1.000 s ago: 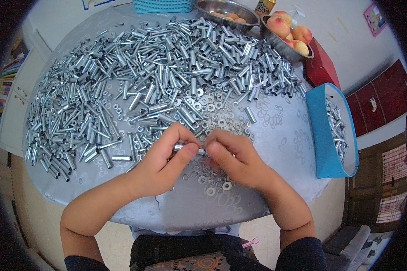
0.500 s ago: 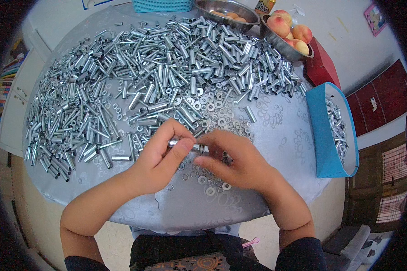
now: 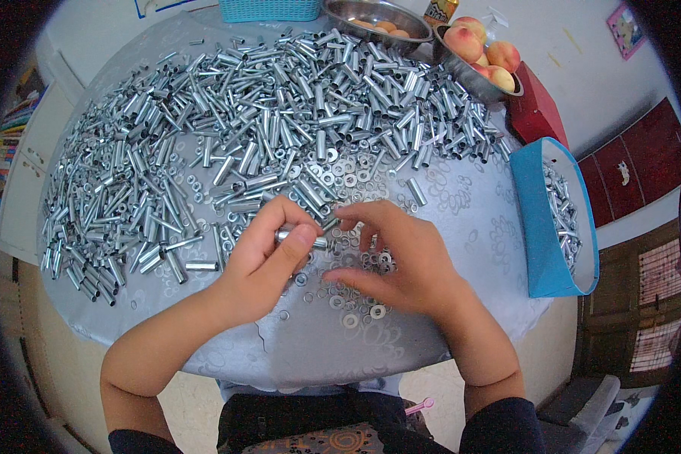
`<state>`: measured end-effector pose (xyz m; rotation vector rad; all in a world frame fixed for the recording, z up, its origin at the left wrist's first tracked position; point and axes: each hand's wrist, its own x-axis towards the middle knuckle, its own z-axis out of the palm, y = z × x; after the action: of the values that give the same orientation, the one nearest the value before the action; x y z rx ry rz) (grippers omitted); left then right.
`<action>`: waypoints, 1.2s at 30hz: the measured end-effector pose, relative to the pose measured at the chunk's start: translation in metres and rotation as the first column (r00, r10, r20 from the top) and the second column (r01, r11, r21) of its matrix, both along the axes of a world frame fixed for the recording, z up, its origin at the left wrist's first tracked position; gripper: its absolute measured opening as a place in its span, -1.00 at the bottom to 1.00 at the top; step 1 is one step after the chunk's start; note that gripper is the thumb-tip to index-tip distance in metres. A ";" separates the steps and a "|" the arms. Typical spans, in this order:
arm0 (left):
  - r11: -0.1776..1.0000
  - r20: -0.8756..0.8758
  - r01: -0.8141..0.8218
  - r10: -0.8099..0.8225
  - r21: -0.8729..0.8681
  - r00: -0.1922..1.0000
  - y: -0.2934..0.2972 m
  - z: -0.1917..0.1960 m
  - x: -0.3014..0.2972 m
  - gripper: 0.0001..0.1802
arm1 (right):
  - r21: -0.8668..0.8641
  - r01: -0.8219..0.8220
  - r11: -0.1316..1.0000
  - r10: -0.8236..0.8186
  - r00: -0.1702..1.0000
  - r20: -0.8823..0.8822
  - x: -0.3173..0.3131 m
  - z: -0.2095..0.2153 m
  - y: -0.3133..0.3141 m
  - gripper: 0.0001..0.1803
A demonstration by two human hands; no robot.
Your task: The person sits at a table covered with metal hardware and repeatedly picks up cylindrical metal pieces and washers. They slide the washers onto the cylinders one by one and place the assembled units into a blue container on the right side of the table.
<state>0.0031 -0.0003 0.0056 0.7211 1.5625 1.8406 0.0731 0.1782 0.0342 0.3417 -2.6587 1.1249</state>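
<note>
Head view: my left hand (image 3: 268,261) pinches short metal tube (image 3: 315,242); right hand (image 3: 401,261) loose over washers (image 3: 356,299), grasp unclear. Blue box (image 3: 537,219) at right counter (image 3: 461,219) edge; pink label (image 3: 626,30) top right, print unreadable.

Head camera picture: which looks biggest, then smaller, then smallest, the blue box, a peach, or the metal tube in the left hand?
1. blue box
2. peach
3. metal tube, mostly hidden by the left hand, so its full length is unsure.
</note>
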 end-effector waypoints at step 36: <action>1.000 -0.035 -0.024 0.024 -0.005 0.999 0.000 0.008 0.006 -0.84 | 0.022 -0.069 0.997 0.071 0.981 -0.179 -0.002 -0.009 -0.011 -0.68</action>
<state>0.0092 0.0001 0.0140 0.7387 1.6042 1.8503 0.0714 0.1676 0.0251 0.5179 -2.5162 1.0403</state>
